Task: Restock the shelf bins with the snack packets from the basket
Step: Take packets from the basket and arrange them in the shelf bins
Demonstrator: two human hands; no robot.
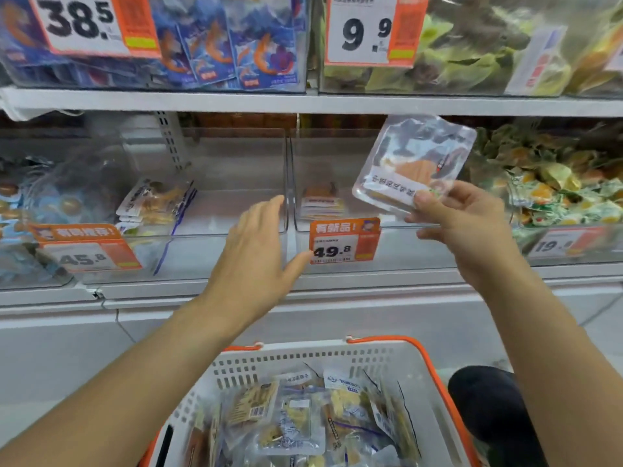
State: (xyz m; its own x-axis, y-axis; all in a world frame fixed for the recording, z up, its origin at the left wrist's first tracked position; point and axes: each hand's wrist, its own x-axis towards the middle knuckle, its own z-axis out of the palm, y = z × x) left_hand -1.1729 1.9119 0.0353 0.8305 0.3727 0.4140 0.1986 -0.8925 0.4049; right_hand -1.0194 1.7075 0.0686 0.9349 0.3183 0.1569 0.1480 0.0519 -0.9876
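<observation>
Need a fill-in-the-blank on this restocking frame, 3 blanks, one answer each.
1. The clear snack packet is pinched by the ____ hand.
2. The open left hand reaches toward the clear plastic bin whose orange price tag reads ____.
3. The white plastic basket has ____ handles.

Answers: right; 49.8; orange
</observation>
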